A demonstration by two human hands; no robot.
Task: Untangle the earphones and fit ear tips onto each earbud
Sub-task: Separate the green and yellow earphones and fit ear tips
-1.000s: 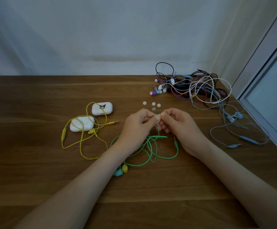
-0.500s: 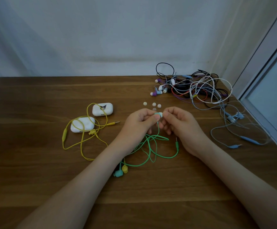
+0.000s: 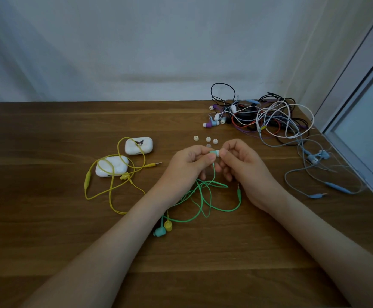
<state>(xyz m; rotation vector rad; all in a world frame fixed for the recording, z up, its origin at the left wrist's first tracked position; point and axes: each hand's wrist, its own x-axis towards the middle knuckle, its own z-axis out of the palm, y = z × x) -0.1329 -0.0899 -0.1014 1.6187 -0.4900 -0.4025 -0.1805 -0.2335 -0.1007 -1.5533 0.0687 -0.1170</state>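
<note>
My left hand pinches a green earbud at mid-table. My right hand pinches a white ear tip against the bud's end. The green cable hangs from the bud and loops on the wood below my hands, its plug lying by my right wrist. The other green earbud lies beside a yellow earbud near my left forearm. Several loose white ear tips sit just beyond my fingers.
Yellow earphones drape over two white cases at the left. A tangled pile of earphones fills the far right corner. Pale blue earphones trail along the right edge by the window frame.
The white ear tip now shows at the end of the green earbud between my fingertips. Both hands have stayed almost in place, shifting only slightly.
</note>
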